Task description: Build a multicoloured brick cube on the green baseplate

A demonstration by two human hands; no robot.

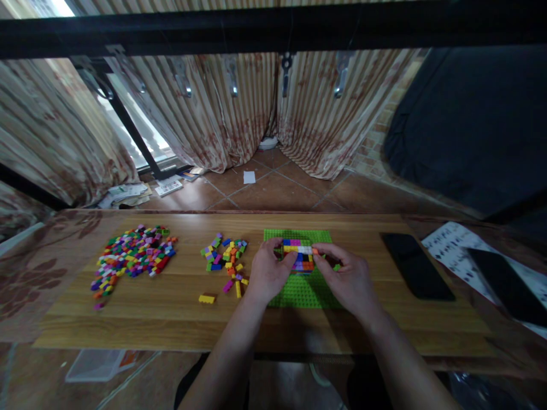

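A green studded baseplate [299,296] lies on the wooden table, with a multicoloured brick structure [304,265] standing on it. My left hand [272,267] grips the left side of the structure, thumb at its front and fingers behind. On the right, my right hand [344,273] pinches a small orange brick [315,251] between thumb and fingertips at the structure's upper right corner. Small green pieces [337,267] show beside the right palm, partly hidden by the hand.
A large pile of mixed bricks [132,250] lies at the left of the table [171,324]. A smaller scattered group [231,256] and a single yellow brick [207,299] lie nearer the baseplate. To the right are a black phone-like slab [416,266], a printed sheet [455,250] and another dark device [508,285].
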